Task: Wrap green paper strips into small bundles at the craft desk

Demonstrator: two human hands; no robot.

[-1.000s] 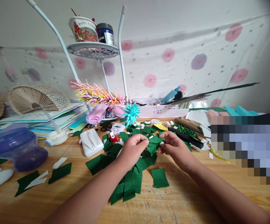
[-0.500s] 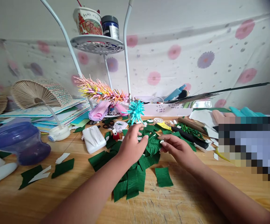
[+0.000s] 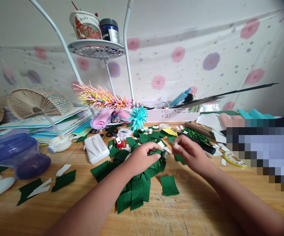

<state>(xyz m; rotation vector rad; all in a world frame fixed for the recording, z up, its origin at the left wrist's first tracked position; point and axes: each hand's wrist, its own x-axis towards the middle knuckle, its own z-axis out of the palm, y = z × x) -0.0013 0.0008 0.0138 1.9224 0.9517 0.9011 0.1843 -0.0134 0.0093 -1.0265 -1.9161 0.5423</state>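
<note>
The left hand (image 3: 144, 159) is partly closed, palm down, with its thumb and forefinger around a crumpled dark-green crepe-paper piece (image 3: 154, 152). The piece is partly hidden by the fingers and lies over the heap, in the middle of the wooden desk (image 3: 181, 216), short of the far edge. The right hand (image 3: 189, 153) is apart from that piece, towards the desk's right edge. Its thumb and forefinger are drawn together; whether a small pale scrap is pinched between them cannot be told.

As judged from this position, the left hand alone controls the green piece. The thin paper is likely to crease further or slip if that grip loosens.

Beneath and in front of the left hand, overlapping dark-green rectangular paper strips (image 3: 137, 194) extend towards the near edge. One loose green paper rectangle (image 3: 169, 185) lies flat just beside them, on the right. A flat white plastic case (image 3: 96, 149) rests to the left of the heap. A turquoise spiky ornament (image 3: 139, 118) is beyond the hands, in front of a long white box (image 3: 154, 116) at the far edge. A yellow-rimmed white ring (image 3: 234, 160) lies near the right edge.
</note>
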